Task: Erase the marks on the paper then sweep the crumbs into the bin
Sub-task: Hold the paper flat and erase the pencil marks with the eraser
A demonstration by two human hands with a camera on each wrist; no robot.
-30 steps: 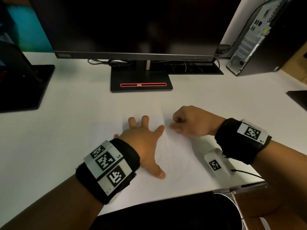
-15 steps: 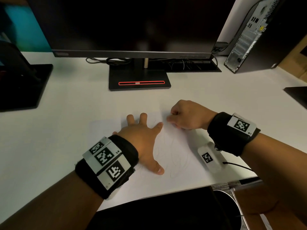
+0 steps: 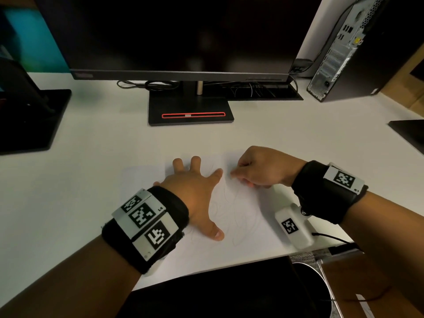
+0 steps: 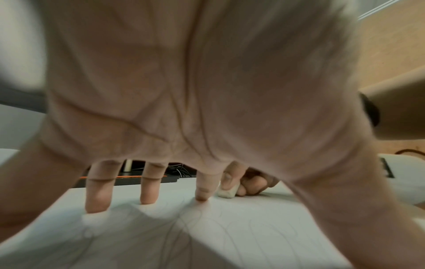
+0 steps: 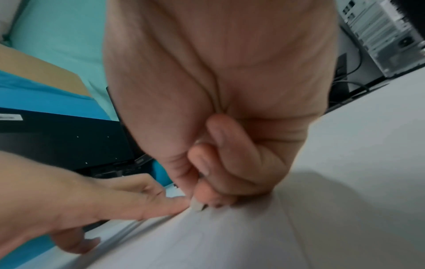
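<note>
A white sheet of paper (image 3: 247,216) with faint pencil scribbles lies on the white desk near its front edge. My left hand (image 3: 195,191) lies flat on the sheet with fingers spread, pressing it down. Just right of its index finger, my right hand (image 3: 259,171) is curled and pinches a small white eraser (image 4: 226,192) against the paper. The eraser tip (image 5: 197,206) shows below the right thumb in the right wrist view. A metal bin (image 3: 321,288) sits below the desk edge at the lower right.
A monitor on a black stand (image 3: 190,111) rises behind the paper. A computer tower (image 3: 344,49) stands at the back right. Another dark stand base (image 3: 29,120) sits at the left, and a dark flat item (image 3: 410,134) lies at the right edge.
My right hand with the eraser has shifted slightly over the top of the paper near the left index finger. The left hand stays flat on the sheet.
</note>
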